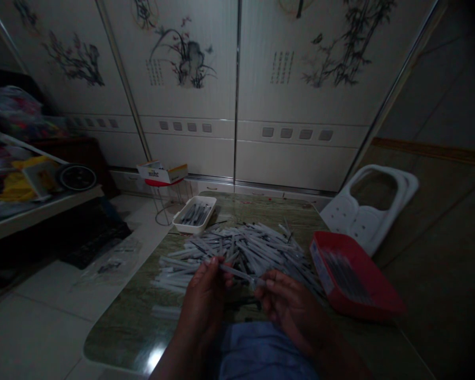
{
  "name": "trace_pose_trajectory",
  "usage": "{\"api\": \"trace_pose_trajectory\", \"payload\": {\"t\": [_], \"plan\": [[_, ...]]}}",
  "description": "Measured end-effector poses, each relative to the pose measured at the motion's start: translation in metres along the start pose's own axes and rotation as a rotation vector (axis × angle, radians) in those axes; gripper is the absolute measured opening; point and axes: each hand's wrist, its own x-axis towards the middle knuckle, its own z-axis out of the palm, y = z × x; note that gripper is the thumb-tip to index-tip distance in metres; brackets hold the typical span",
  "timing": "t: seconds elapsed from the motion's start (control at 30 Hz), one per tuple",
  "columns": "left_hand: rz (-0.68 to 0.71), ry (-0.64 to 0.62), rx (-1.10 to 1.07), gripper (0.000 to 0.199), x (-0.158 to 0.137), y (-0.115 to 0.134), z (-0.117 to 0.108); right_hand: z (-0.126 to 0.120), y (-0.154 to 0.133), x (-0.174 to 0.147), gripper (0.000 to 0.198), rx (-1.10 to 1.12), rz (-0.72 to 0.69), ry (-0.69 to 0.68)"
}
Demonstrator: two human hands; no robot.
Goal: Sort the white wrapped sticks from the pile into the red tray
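A slim, pale stick (pixel 237 272) was held above the near side of a heap of similar sticks (pixel 261 248), pinched at one end by the fingertips of the left hand (pixel 206 279) and at the other by those of the right hand (pixel 283 295), where a small translucent bit could be made out. This single piece was judged to be in the middle of being handled, not finished. Much appeared to be left, since the heap was spread loosely across the table (pixel 130 322); slim pieces were also contained in the white tray (pixel 192 229) and the red bin (pixel 380 279), though which of them counted as done could not be told. The sticks were seen to be straight, narrow and plastic-like, mostly milky grey, with darker ones mixed in. The white tray was shaped with rounded corners, the red bin with sloping walls. The tabletop was marked by greenish, stone-like streaks and a glossy glare. A soft, creased blue cloth (pixel 261 351) was seen between the forearms.
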Motion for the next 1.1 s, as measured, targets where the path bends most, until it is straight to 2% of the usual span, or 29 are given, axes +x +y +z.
{"api": "trace_pose_trajectory", "payload": {"t": [0.2, 0.33, 0.43, 0.7, 0.93, 1.0, 1.1], "plan": [[-0.169, 0.035, -0.163, 0.006, -0.005, -0.004, 0.004, 0.001, 0.001, 0.002, 0.019, -0.095, -0.064, 0.083], [-0.315, 0.000, -0.321, 0.008, -0.014, -0.013, 0.013, 0.002, 0.007, 0.004, 0.017, -0.130, -0.092, 0.056], [-0.369, 0.006, -0.379, 0.008, -0.019, -0.019, 0.017, 0.002, 0.010, 0.006, 0.020, -0.096, -0.084, 0.042], [-0.395, -0.009, -0.480, 0.015, -0.015, -0.032, 0.010, 0.004, 0.014, 0.004, 0.026, -0.019, -0.102, 0.034], [-0.489, 0.008, -0.515, 0.018, -0.022, -0.038, 0.015, 0.003, 0.024, 0.014, 0.037, -0.256, -0.185, 0.154], [-0.471, 0.004, -0.483, 0.017, -0.022, -0.034, 0.016, 0.003, 0.020, 0.014, 0.042, -0.265, -0.182, 0.181], [-0.353, 0.006, -0.405, 0.014, -0.016, -0.023, 0.012, 0.004, 0.010, 0.009, 0.046, -0.303, -0.174, 0.209]]}}
